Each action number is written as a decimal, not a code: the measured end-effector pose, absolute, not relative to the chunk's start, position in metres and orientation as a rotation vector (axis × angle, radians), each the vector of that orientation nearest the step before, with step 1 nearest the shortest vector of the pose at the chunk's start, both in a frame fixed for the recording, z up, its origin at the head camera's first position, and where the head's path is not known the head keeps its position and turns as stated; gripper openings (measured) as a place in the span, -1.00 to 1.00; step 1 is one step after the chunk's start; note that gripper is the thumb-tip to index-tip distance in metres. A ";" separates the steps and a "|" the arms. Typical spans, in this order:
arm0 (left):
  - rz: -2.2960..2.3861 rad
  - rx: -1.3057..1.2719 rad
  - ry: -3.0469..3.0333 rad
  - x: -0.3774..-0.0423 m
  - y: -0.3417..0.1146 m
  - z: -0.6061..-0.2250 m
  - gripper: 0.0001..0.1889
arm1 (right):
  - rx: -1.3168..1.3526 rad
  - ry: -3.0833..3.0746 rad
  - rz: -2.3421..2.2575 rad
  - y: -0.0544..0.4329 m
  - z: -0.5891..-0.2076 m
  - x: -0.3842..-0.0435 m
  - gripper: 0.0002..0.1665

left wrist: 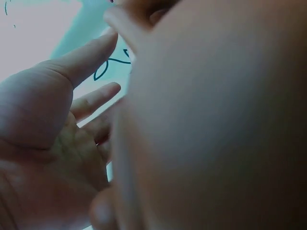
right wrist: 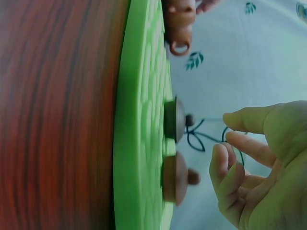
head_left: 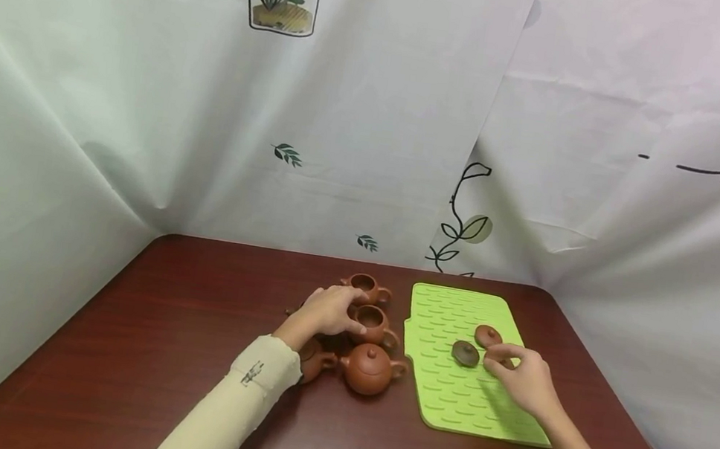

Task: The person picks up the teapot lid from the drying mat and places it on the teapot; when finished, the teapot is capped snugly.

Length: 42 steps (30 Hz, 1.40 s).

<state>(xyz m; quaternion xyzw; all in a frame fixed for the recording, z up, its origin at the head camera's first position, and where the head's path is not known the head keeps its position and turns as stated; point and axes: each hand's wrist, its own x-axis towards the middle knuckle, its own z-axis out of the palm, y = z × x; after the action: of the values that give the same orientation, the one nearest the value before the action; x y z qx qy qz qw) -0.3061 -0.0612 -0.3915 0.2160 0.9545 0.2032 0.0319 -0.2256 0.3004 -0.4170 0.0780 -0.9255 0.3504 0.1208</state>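
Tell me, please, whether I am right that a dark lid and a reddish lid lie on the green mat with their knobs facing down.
Not quite: the knobs face up, away from the green mat, as the right wrist view shows. The dark lid and the reddish lid do lie on that mat, as you say.

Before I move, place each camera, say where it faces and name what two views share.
Head: on the head, looking forward and down at table, pots, mat and lids; sleeves, left grip and right grip show.
Left wrist: on that wrist, facing the backdrop past left palm and fingers; a blurred shape, unclear what, hides much.
Right wrist: on that wrist, its picture sideways, facing across mat and lids; right palm and fingers show.
Head and right wrist share mat, lids and right grip.
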 end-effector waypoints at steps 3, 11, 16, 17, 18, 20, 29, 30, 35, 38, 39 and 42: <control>0.601 0.642 2.930 -0.307 -0.062 -0.392 -0.31 | 0.182 -2.721 1.024 0.310 -0.418 -0.226 -0.69; 0.610 0.638 2.893 -0.307 -0.066 -0.397 -0.33 | 0.115 -2.732 0.960 0.322 -0.419 -0.227 -0.59; 0.689 0.622 2.887 -0.307 -0.069 -0.397 -0.43 | 0.107 -2.732 0.908 0.328 -0.421 -0.230 -0.63; 0.698 0.618 2.889 -0.307 -0.069 -0.397 -0.45 | 0.101 -2.741 0.912 0.329 -0.421 -0.231 -0.63; 0.709 0.613 2.890 -0.307 -0.069 -0.397 -0.46 | 0.094 -2.750 0.916 0.330 -0.422 -0.232 -0.62; 0.725 0.605 2.892 -0.307 -0.069 -0.397 -0.47 | 0.084 -2.772 0.929 0.332 -0.423 -0.233 -0.61; 0.733 0.620 2.897 -0.306 -0.066 -0.400 -0.43 | 0.062 -2.801 0.987 0.337 -0.430 -0.239 -0.60; 0.731 0.629 2.897 -0.306 -0.066 -0.401 -0.43 | 0.058 -2.804 0.995 0.338 -0.431 -0.240 -0.60; 0.720 0.665 2.896 -0.305 -0.067 -0.401 -0.46 | 0.055 -2.818 1.023 0.338 -0.432 -0.244 -0.61; 0.737 0.685 2.900 -0.305 -0.068 -0.401 -0.47 | 0.052 -2.822 1.044 0.337 -0.431 -0.245 -0.62; 0.750 0.689 2.899 -0.305 -0.068 -0.401 -0.47 | 0.049 -2.826 1.051 0.337 -0.431 -0.245 -0.63; 0.789 0.696 2.893 -0.306 -0.069 -0.404 -0.46 | 0.044 -2.838 1.068 0.336 -0.431 -0.246 -0.66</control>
<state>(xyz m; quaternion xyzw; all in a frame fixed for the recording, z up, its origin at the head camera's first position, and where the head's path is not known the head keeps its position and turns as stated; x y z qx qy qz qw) -0.3062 -0.0690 -0.4036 0.2259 0.9393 0.2562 0.0317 -0.2461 0.3360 -0.4305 0.0144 -0.9344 0.3518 0.0546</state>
